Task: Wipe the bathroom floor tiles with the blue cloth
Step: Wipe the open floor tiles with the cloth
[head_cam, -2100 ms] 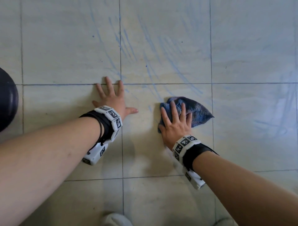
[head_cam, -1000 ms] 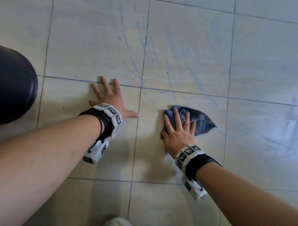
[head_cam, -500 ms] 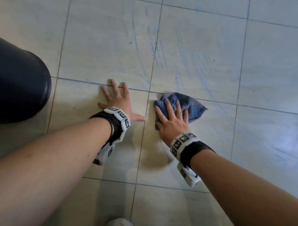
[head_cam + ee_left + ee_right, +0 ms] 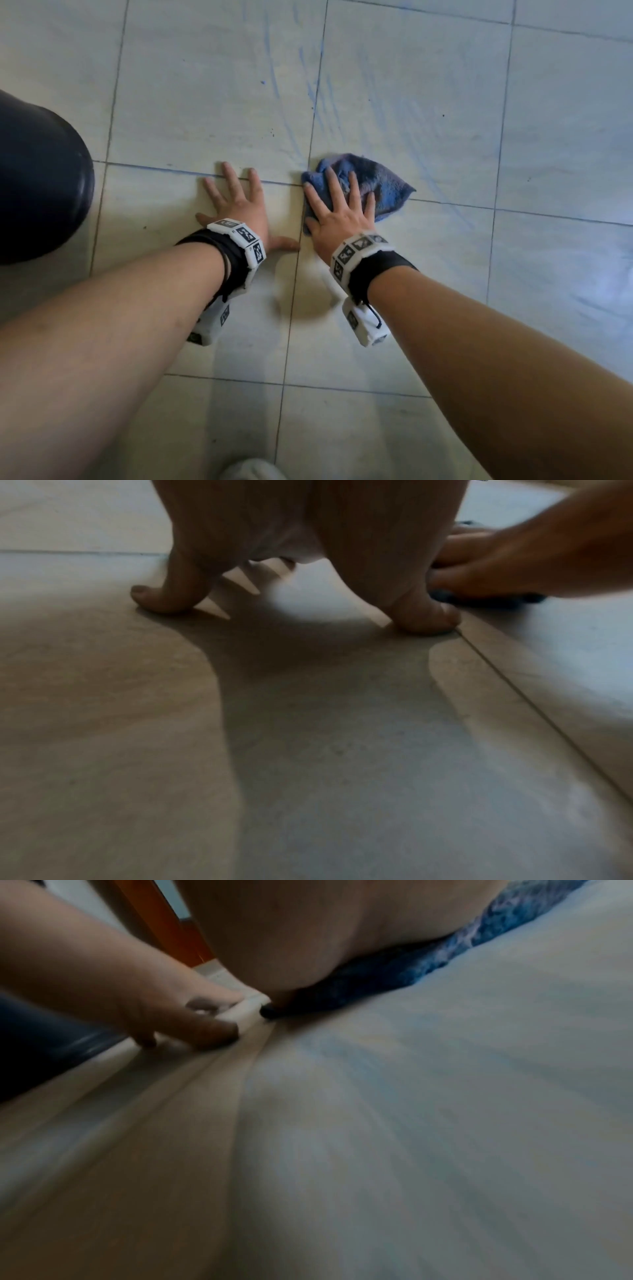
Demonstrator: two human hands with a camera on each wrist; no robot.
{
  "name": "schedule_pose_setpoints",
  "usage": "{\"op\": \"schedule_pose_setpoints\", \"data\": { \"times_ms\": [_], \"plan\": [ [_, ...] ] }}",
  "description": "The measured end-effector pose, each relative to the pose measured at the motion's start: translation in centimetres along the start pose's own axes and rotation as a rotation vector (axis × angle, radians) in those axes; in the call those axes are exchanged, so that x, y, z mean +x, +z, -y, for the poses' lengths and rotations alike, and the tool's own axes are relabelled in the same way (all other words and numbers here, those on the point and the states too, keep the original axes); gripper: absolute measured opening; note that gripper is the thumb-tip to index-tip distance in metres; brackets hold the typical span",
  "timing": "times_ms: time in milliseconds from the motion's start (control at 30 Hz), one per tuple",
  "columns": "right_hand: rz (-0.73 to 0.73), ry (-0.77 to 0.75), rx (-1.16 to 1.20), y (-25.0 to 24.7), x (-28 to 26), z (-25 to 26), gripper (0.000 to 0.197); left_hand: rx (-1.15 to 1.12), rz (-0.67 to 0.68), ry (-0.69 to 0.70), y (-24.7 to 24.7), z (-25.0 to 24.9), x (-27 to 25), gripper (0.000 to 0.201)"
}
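Observation:
The crumpled blue cloth [image 4: 380, 181] lies on the pale floor tiles [image 4: 205, 102], over a grout crossing. My right hand [image 4: 339, 209] presses flat on the cloth with straight, spread fingers. My left hand [image 4: 239, 205] rests flat on the bare tile just left of it, fingers spread, thumb pointing toward the right hand. In the right wrist view the blue cloth [image 4: 428, 964] shows under my palm, with the left hand [image 4: 143, 996] beside it. The left wrist view shows the left hand's fingertips [image 4: 154, 599] on the tile and the right hand [image 4: 514, 561] on the cloth [image 4: 486, 599].
A dark rounded object [image 4: 37, 178] stands on the floor at the left, close to my left forearm. Faint blue streaks [image 4: 308, 75] mark the tiles beyond the hands. A white shoe tip [image 4: 253, 469] shows at the bottom edge. An orange-brown upright [image 4: 164, 920] shows in the right wrist view.
My right hand has slid the cloth away from me and leftward, up onto the grout crossing and closer to the left hand. The left hand has stayed planted on its tile.

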State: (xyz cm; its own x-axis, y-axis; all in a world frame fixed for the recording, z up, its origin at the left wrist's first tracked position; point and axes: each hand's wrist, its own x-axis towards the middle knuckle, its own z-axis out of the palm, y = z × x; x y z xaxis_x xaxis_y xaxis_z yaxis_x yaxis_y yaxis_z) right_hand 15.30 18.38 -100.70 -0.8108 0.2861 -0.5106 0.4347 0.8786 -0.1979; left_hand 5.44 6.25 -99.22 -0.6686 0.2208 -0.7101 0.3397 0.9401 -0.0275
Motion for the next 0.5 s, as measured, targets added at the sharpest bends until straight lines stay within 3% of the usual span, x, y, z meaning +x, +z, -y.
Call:
{"op": "schedule_pose_setpoints", "data": {
  "times_ms": [167,500],
  "plan": [
    [0.065,0.077,-0.043,2.5,-7.6,-3.9,0.059,0.022,-0.007,0.01,-0.3,-0.3,-0.4,0.146],
    [-0.007,0.082,-0.03,3.0,-7.0,-4.7,0.057,0.038,-0.039,0.037,0.0,0.2,0.0,0.147]
  ]
}}
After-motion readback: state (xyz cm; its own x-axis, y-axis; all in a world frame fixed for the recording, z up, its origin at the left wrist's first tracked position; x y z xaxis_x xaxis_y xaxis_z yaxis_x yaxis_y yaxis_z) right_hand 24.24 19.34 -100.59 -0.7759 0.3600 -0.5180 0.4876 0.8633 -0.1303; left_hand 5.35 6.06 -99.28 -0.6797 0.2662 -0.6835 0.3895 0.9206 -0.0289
